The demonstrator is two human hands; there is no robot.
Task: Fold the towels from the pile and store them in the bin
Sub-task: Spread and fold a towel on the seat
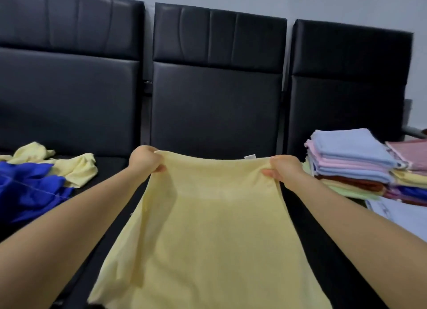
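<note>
- Black padded seats [215,105] stand in a row against a pale grey wall [323,1], their backrests filling the upper half of the view.
- Left hand [144,158], at about 11 o'clock from the middle of the view, grips one top corner of a pale yellow towel [208,227], fingers curled round the cloth.
- Right hand [283,168], at about 1 o'clock, grips the other top corner the same way.
- Between the hands the towel's top edge is pulled fairly straight, and the rest hangs down toward 6 o'clock over the middle seat.
- On that top edge, near the right hand, sits a small white label [250,156]; any writing on it is too small to read.
- At 9 o'clock lies a loose pile: a crumpled blue cloth [27,188] with crumpled yellow towels [76,167] beside it.
- At 3 o'clock rises a stack of folded towels [351,160], blue on top, then pink, blue, rust and green layers.
- More folded cloth lies just right of that stack, cut off by the edge.
</note>
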